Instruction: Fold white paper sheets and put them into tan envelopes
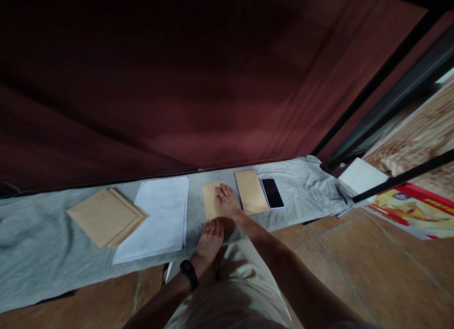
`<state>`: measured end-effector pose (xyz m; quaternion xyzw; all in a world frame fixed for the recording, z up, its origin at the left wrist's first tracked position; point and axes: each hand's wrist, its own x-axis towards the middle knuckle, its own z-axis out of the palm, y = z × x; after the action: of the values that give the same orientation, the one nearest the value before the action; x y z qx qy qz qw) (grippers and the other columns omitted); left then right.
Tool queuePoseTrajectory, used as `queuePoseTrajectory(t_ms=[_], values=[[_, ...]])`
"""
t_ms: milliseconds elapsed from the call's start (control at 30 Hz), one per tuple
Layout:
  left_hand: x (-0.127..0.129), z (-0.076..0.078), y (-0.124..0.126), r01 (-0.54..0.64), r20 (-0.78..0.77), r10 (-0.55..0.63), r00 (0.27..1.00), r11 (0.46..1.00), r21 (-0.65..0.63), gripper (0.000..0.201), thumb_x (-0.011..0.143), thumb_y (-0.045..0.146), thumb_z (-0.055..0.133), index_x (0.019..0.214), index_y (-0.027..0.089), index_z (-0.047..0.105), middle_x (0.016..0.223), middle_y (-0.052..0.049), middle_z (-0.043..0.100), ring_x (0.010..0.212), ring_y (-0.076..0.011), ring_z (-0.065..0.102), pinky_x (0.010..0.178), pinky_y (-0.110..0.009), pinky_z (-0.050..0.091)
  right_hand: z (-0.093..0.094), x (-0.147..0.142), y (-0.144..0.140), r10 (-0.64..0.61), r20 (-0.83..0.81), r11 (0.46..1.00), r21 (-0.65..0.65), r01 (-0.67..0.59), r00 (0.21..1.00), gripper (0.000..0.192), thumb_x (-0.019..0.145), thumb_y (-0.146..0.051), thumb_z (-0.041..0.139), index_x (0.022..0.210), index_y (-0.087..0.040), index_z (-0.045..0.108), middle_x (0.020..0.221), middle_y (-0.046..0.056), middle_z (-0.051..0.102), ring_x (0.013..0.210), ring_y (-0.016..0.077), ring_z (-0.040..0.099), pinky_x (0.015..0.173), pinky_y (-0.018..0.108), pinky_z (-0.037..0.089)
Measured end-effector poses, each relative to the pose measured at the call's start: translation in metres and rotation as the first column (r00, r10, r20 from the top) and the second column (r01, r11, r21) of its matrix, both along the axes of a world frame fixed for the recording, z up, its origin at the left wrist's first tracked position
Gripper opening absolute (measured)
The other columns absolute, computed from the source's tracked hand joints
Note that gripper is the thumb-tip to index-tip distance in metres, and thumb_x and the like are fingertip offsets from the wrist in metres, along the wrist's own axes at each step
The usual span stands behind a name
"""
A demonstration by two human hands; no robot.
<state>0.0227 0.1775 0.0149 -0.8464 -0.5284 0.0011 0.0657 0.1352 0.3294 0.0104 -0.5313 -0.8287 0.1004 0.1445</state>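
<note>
The grey cloth [42,244] on which everything lies is loose and rumpled over the tiled floor, so in all likelihood a firm sideways push on the small brown envelope [211,200] would drag the fabric with it and shift the neighbouring items; the envelope could also crease under uneven pressure from the palms. That envelope sits near the middle of the cloth, between the white paper stack [158,220] on one side and a second brown envelope [251,191] on the other. The right hand [227,201] lies flat on it, fingers extended and close together, pressing down and gripping nothing. The left hand [210,239], a black band on its wrist, is likewise spread open and rests at the envelope's near edge, close to the cloth's front border; whether it touches the envelope or only the cloth cannot be told. A dark smartphone [272,193] lies just beyond the second envelope, and a pile of larger brown envelopes [106,216] sits on the far side of the white paper.
</note>
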Motion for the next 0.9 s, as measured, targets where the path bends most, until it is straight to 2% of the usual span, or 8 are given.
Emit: queuePoseTrajectory(t_ms=[133, 267, 367, 567, 700, 833, 900], values=[[0.005, 0.003, -0.004, -0.044, 0.038, 0.046, 0.998, 0.998, -0.055, 0.051, 0.086, -0.003, 0.042, 0.131, 0.009, 0.062, 0.132, -0.022, 0.065, 0.123, -0.0305, 0.062, 0.101, -0.049, 0.051, -0.002, 0.018, -0.003, -0.013, -0.004, 1.0, 0.019, 0.013, 1.0, 0.047, 0.106, -0.032, 0.038, 0.15, -0.018, 0.048, 0.16, 0.01, 0.042, 0.147, 0.0225, 0.038, 0.122, 0.04, 0.026], [-0.006, 0.006, -0.005, 0.002, 0.062, 0.002, 0.998, 0.998, -0.065, 0.044, 0.09, 0.001, 0.042, 0.126, 0.014, 0.063, 0.12, -0.019, 0.068, 0.113, -0.0306, 0.064, 0.093, -0.05, 0.053, -0.004, 0.021, -0.004, -0.015, -0.001, 1.0, 0.022, 0.015, 1.0, 0.048, 0.105, -0.032, 0.039, 0.15, -0.018, 0.048, 0.16, 0.01, 0.043, 0.147, 0.0239, 0.039, 0.122, 0.042, 0.026], [-0.013, 0.008, -0.006, 0.025, 0.07, -0.02, 0.997, 0.998, -0.065, 0.043, 0.091, 0.003, 0.041, 0.126, 0.015, 0.062, 0.117, -0.018, 0.069, 0.111, -0.0305, 0.063, 0.094, -0.051, 0.052, -0.004, 0.016, -0.003, 0.011, 0.011, 1.0, 0.024, -0.011, 1.0, 0.049, 0.105, -0.031, 0.039, 0.15, -0.017, 0.048, 0.16, 0.011, 0.041, 0.148, 0.0239, 0.036, 0.123, 0.044, 0.023], [-0.01, 0.011, -0.008, 0.02, 0.058, -0.015, 0.998, 0.997, -0.078, 0.047, 0.09, 0.001, 0.039, 0.13, 0.013, 0.06, 0.135, -0.019, 0.064, 0.127, -0.0298, 0.058, 0.101, -0.047, 0.05, -0.009, 0.004, 0.001, -0.024, 0.023, 1.0, 0.003, 0.024, 0.999, 0.054, 0.106, -0.034, 0.034, 0.155, -0.013, 0.04, 0.163, 0.014, 0.035, 0.151, 0.0254, 0.031, 0.124, 0.045, 0.019], [-0.016, 0.006, -0.009, 0.043, 0.15, -0.032, 0.988, 0.996, -0.074, 0.053, 0.091, 0.003, 0.038, 0.14, 0.015, 0.053, 0.146, -0.016, 0.057, 0.137, -0.0265, 0.051, 0.109, -0.047, 0.045, -0.011, 0.003, 0.009, -0.042, 0.019, 0.999, 0.008, 0.042, 0.999, 0.055, 0.106, -0.035, 0.032, 0.156, -0.013, 0.038, 0.163, 0.013, 0.034, 0.151, 0.0259, 0.032, 0.124, 0.047, 0.018], [-0.025, 0.0, -0.011, 0.056, 0.274, -0.037, 0.961, 0.997, -0.062, 0.05, 0.101, 0.023, 0.039, 0.15, 0.017, 0.044, 0.153, -0.013, 0.052, 0.142, -0.0242, 0.046, 0.113, -0.043, 0.042, -0.011, 0.003, 0.019, -0.039, 0.023, 0.999, 0.017, 0.038, 0.999, 0.057, 0.106, -0.037, 0.032, 0.157, -0.011, 0.036, 0.163, 0.015, 0.034, 0.151, 0.0268, 0.031, 0.124, 0.049, 0.018], [-0.027, -0.003, -0.013, 0.07, 0.295, -0.052, 0.954, 0.996, -0.052, 0.055, 0.103, 0.036, 0.039, 0.155, 0.017, 0.038, 0.158, -0.012, 0.046, 0.146, -0.0241, 0.041, 0.116, -0.043, 0.038, -0.009, 0.002, 0.021, -0.043, 0.026, 0.999, 0.014, 0.043, 0.999, 0.058, 0.106, -0.037, 0.031, 0.157, -0.011, 0.035, 0.163, 0.016, 0.033, 0.152, 0.0269, 0.03, 0.124, 0.05, 0.018]])
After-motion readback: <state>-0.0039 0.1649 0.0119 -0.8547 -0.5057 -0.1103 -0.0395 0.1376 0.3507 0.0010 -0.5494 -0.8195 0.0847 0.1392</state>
